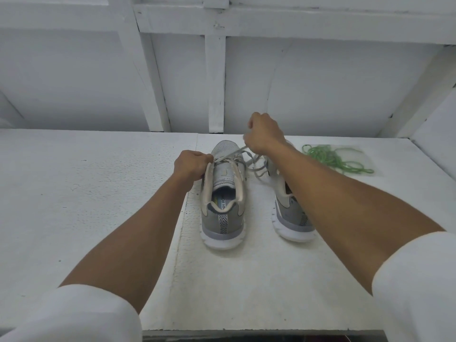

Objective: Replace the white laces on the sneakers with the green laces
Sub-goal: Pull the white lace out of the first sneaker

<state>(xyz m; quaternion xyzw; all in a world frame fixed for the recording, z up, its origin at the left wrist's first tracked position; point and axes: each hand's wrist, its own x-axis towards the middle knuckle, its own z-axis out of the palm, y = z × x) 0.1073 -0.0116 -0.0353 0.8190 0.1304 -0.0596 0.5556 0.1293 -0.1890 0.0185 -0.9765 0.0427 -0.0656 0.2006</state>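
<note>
The right hand (265,135) pinches the soft, floppy white lace (234,152) above the grey mesh sneaker (223,193) on the white table (98,193); the left hand (191,164) grips the sneaker's side. The lace looks light, best pulled close to the holes

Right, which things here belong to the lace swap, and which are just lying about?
Job: left grey mesh sneaker, held by left hand; right grey mesh sneaker; flat white lace in right hand; coiled green laces.
Idle: white wooden frame; white textured tabletop.

Bright, soft, even light w/ a cool cast; source not seen. Faint shadows are cast beside the sneakers (222,218) on the table (74,193). Edges are bent by wide-angle distortion; near sleeves (74,314) are rendered soft.
</note>
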